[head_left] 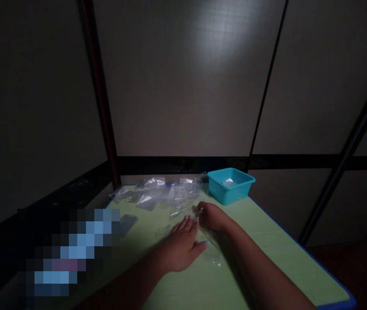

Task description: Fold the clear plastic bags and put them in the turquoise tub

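A clear plastic bag (215, 255) lies on the light green table (277, 262), partly hidden under my hands. My left hand (181, 247) rests flat on it, palm down, with the thumb spread away from the fingers. Just beyond and to the right, my right hand (214, 216) has its fingers curled into a pinch at the bag's far edge. The exact grip is hard to see in the dim light. Farther back, several crumpled clear plastic bags (153, 196) are heaped, reaching almost to my right fingertips.
A turquoise plastic basin (230, 193) stands at the back right corner, with something clear and shiny inside. A flat greyish packet (127, 224) lies to the left. Panelled cabinet doors (183, 86) rise behind the table. A blurred-out blue patch covers the left edge.
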`<state>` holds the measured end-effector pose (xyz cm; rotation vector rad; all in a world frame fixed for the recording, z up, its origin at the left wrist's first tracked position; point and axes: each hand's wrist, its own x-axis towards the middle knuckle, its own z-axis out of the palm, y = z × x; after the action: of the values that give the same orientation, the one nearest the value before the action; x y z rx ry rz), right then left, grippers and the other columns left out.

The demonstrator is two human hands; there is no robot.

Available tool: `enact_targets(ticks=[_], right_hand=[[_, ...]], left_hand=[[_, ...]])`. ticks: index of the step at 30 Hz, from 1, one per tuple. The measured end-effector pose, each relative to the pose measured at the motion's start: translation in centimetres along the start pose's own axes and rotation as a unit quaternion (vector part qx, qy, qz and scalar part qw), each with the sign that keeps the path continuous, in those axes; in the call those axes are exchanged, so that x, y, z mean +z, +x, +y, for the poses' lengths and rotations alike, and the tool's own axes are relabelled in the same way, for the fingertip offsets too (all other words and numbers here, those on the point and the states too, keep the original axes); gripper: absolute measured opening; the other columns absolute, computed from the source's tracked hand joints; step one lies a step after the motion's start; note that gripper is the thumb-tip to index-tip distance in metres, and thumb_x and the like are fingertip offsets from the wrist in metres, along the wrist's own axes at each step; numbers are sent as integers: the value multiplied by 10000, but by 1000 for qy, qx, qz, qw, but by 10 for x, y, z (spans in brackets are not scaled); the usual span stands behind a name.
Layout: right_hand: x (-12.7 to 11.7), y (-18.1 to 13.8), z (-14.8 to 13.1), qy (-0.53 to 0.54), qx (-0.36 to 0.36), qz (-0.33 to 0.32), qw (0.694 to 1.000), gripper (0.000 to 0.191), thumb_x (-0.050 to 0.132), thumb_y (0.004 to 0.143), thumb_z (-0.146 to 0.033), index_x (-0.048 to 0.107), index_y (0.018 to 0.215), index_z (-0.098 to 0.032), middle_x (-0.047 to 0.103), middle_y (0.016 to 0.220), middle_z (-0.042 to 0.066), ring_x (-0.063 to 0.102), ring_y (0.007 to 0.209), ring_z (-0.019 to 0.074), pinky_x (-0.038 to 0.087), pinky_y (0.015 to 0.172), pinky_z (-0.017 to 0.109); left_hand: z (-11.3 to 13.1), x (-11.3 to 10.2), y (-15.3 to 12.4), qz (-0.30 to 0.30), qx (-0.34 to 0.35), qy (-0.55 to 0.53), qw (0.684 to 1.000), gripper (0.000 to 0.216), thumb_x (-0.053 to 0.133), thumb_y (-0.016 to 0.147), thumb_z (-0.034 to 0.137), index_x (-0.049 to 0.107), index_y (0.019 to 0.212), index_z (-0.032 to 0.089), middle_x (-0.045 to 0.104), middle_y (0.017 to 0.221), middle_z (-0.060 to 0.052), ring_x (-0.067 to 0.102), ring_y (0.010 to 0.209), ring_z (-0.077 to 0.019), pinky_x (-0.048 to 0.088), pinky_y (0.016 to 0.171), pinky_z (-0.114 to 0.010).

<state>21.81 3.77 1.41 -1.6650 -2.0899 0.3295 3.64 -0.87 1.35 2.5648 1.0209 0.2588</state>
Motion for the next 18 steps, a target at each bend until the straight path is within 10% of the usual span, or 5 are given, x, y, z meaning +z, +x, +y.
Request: enact_targets(ticks=[12,18], right_hand=[[-2,-2,-2,72,-31,-72,994,327,452,624,-61,622,887,-154,572,619,-6,456,544,90,296,496,178],[-14,-8,3,208,-98,-224,947,262,497,625,-106,656,827,-154,580,668,-29,449,576,77,355,550,166]], left_hand=[[-8,-2,5,121,-231,155,953,736,307,773,631,321,1318,135,226,1377,-234,98,1263,-426,94,929,-630],[8,-20,0,124,30,61,990,446,428,816,434,436,1209,223,437,1269,-86,388,1156,-234,292,964,-343]])
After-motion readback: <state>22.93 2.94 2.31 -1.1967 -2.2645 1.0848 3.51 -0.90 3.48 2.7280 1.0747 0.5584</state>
